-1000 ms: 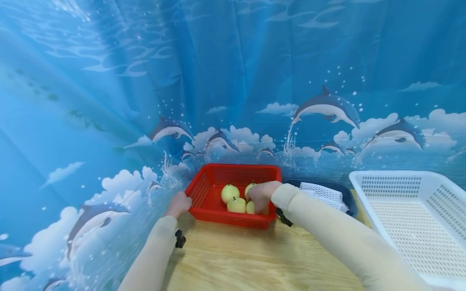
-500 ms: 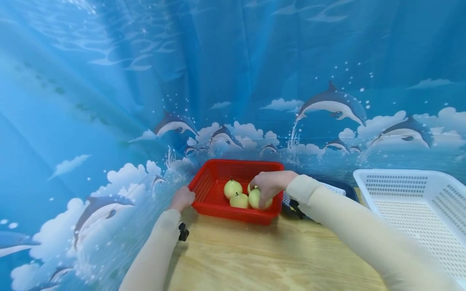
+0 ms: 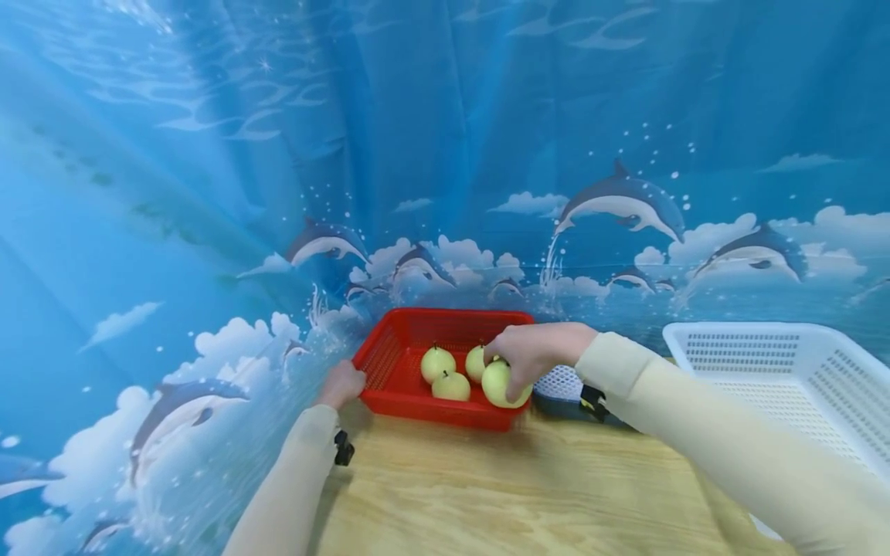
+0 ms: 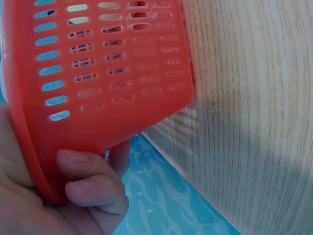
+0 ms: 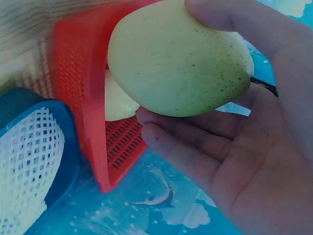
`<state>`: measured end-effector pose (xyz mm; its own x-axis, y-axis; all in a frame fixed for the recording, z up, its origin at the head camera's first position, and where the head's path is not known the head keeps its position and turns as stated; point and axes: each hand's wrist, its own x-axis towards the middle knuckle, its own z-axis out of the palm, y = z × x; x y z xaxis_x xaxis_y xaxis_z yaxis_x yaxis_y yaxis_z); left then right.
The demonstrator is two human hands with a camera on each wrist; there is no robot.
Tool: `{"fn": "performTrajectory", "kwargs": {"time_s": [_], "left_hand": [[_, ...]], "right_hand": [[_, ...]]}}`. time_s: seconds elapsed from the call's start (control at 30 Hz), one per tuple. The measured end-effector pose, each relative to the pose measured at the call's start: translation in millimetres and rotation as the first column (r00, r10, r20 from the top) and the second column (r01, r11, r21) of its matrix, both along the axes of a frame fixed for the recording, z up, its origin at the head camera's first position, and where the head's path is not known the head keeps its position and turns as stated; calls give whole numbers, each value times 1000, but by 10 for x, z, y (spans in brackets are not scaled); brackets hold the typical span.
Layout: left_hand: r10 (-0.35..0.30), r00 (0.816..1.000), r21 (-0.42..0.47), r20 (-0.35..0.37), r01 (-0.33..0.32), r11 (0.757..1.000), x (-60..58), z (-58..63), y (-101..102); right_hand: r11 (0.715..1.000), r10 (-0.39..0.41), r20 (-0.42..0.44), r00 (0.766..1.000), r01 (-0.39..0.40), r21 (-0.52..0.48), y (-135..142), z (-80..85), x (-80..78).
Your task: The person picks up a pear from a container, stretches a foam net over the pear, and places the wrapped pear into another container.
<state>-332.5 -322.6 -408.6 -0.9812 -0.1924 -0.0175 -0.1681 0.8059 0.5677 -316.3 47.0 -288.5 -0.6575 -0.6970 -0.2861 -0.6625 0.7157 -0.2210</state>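
Note:
A pale yellow-green pear [image 5: 176, 58] with a dark stem is held between the thumb and fingers of my right hand [image 3: 535, 351], over the right front corner of the red basket [image 3: 431, 413]. Inside that basket sit three more pears, one at the back left [image 3: 437, 364], one in front [image 3: 450, 386] and one partly behind the hand [image 3: 476, 363]. My left hand [image 3: 342, 384] grips the basket's left rim; in the left wrist view its fingers [image 4: 95, 191] curl round the red corner.
Right of the red basket is a dark blue tray [image 5: 68, 142] with white foam netting [image 5: 29, 171], partly hidden by the right arm. A white slotted basket [image 3: 737, 332] stands farther right. The wooden table [image 3: 487, 494] meets a dolphin-print curtain [image 3: 445, 154] behind.
My right hand has lifted a pear from among the others and moved it up and right to the basket's edge. My left hand keeps its grip on the rim.

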Motion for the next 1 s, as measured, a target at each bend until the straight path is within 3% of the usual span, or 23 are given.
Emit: {"fn": "performTrajectory", "kwargs": {"time_s": [0.17,0.33,0.57,0.73,0.87,1.0], "left_hand": [[-14,1000,12,3,14,1000,-17,13,19],[-22,1000,21,6,22,1000,-16,51,27],[-42,999,48,30,40,998,25,56,-1],[-44,999,37,22,43,998,43,23,-1],[-49,999,7,9,49,999,43,31,4],[-45,999,-6,26,45,999,50,36,23]], "right_hand": [[1000,19,33,999,-18,-11,190,54,179],[1000,18,36,999,-18,10,409,3,354],[1000,-7,37,999,6,22,678,-218,606],[1000,25,18,1000,-25,-6,838,-368,767],[997,64,-33,997,-65,-37,943,-492,849],[998,38,-22,999,-39,-46,1013,-629,889]]}}
